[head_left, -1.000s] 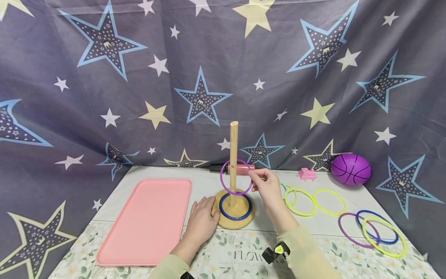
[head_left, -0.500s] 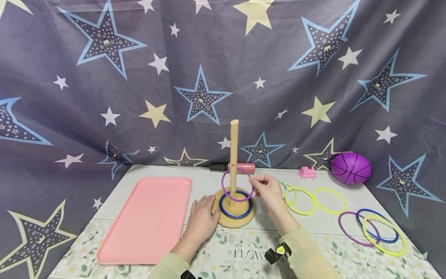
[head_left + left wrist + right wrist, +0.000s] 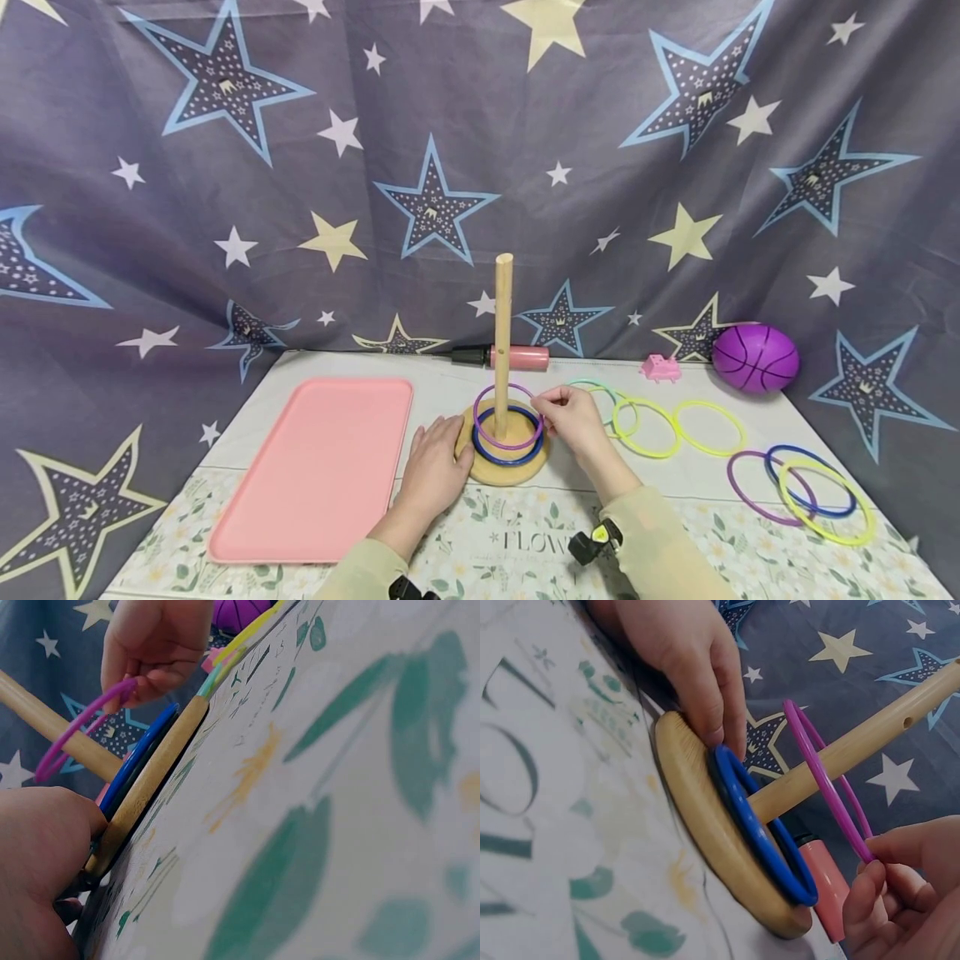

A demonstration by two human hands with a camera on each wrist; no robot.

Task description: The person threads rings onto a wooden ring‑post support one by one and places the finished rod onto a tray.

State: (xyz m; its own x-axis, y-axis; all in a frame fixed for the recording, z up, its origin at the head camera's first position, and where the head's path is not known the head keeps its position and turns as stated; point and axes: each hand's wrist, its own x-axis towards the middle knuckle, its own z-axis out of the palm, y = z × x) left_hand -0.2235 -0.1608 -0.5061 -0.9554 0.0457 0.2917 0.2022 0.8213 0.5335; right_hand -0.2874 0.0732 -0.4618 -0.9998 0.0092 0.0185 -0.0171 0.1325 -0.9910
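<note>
A wooden post (image 3: 503, 317) stands upright on a round wooden base (image 3: 501, 477). Around its foot lies a blue ring (image 3: 746, 814), with a darker band showing beneath it. My right hand (image 3: 576, 421) pinches a purple ring (image 3: 836, 804) between thumb and fingertips at its right side. That ring encircles the post's lower part, tilted, above the blue one. My left hand (image 3: 435, 467) rests at the left edge of the base with fingers extended, the thumb touching the base beside the blue ring, as the right wrist view shows.
Left of the base lies a pink tray (image 3: 315, 467). Behind the post is a pink-and-black pump (image 3: 521, 357). To the right are a yellow ring (image 3: 678, 442) among several others, a purple ball (image 3: 756, 358) and a small pink toy (image 3: 661, 367). A starry curtain (image 3: 300, 208) hangs behind.
My right hand has lowered the purple ring along the post toward the base, and the ring now overlaps the blue one in the head view. The left hand stays in place.
</note>
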